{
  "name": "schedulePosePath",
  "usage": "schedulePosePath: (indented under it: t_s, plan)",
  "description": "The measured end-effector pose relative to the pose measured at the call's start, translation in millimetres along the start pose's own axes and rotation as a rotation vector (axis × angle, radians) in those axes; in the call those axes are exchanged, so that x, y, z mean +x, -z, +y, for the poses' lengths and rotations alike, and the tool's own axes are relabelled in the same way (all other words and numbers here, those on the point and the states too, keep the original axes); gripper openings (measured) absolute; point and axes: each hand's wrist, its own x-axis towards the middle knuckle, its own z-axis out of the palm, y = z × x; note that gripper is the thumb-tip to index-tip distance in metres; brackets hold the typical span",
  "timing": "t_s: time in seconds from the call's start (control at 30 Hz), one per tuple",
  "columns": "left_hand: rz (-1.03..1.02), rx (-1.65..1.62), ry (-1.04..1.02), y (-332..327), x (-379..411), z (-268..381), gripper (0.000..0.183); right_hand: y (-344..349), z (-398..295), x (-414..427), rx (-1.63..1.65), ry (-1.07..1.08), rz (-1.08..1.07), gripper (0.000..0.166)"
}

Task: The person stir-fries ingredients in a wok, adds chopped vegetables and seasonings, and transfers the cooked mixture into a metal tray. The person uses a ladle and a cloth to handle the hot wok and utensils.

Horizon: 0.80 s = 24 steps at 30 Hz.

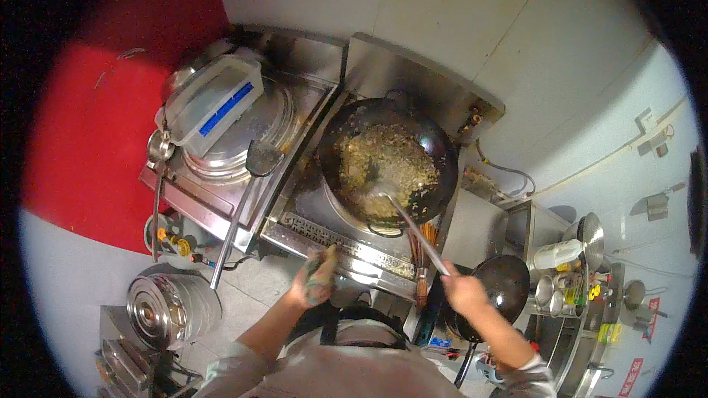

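A large black wok (445,138) rests on the right stove burner, full of a chopped, yellowish-brown food mixture (381,160). My right hand (463,292) grips the metal handle of a ladle or wok spatula (416,232). Its head is partly sunk in the food near the wok's front side and is blurred. Below the stove's front edge, my left hand (304,287) is closed around a folded, patterned cloth (321,276), apart from the wok. The wok's near loop handle (385,231) faces me.
A wok spatula (235,221) and clear plastic bin (221,105) lie over the left burner. A bamboo brush (422,282) sits right of the stove front. Another black wok (500,287) stands by my right forearm. A lidded steel pot (171,309) is at lower left.
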Motion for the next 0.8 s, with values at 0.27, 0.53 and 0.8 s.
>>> schedulePosePath:
  t_s: [0.27,0.53,0.8]
  plan:
    - [0.355,-0.012,-0.333,17.8,-84.7,7.4,0.048,-38.9,-18.0,109.8,0.19,-0.01,0.367,0.047]
    - [0.376,0.176,-0.471,2.8,-140.5,-0.4,0.048,19.0,38.0,25.2,0.109,0.162,0.22,0.048]
    - [0.432,0.158,-0.498,-0.8,-116.9,1.0,0.046,-31.3,-51.2,106.7,0.216,0.179,0.353,0.05]
